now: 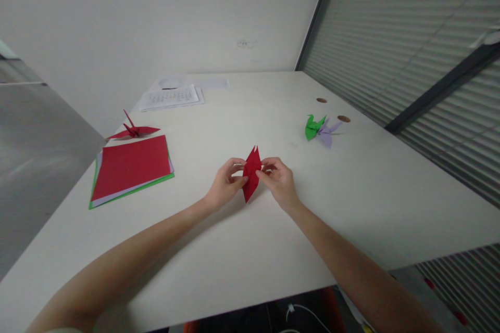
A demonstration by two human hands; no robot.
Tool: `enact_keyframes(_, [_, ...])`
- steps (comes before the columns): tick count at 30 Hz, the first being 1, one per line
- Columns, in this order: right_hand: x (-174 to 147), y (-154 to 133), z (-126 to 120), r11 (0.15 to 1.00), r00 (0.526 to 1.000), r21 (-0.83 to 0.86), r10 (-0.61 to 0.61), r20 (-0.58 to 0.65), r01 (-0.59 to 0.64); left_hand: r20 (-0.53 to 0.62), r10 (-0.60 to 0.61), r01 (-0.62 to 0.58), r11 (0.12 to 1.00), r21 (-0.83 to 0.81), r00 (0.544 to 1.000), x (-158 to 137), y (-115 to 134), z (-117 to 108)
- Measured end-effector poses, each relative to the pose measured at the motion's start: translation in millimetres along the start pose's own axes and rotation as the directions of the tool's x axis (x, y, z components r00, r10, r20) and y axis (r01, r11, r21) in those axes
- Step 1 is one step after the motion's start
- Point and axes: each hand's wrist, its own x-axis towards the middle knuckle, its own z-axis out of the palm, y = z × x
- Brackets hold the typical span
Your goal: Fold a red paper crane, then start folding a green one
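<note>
A red folded origami paper (252, 170) stands between both hands over the middle of the white table. It is a narrow diamond with a split point at the top and a single point at the bottom. My left hand (227, 183) pinches its left edge, thumb in front and fingers behind. On the right edge, my right hand (279, 181) grips it the same way. The fingertips behind the paper are partly hidden.
A stack of coloured sheets (133, 166), red on top, lies left, with a red paper crane (135, 131) behind it. Green (313, 127) and lilac (326, 134) cranes sit right. Printed papers (172, 97) lie at the back. Blinds (410, 36) flank the table's right side.
</note>
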Motion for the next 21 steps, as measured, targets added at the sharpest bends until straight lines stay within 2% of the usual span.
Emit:
enact_keyframes(9, [0,8,-6,0.985,0.993,-0.13,-0.108,0.048,0.113,-0.005,-0.051,0.051,0.998,-0.037,0.999,1,2,0])
enact_keyframes(17, [0,13,-5,0.996,0.995,-0.085,0.012,0.103,-0.003,-0.053,-0.079,0.076,0.995,-0.059,0.995,2,1,-1])
enact_keyframes(21, [-3,11,-5,0.993,0.993,-0.105,-0.038,0.112,0.05,-0.082,-0.143,0.131,0.982,-0.138,0.986,2,-3,-3])
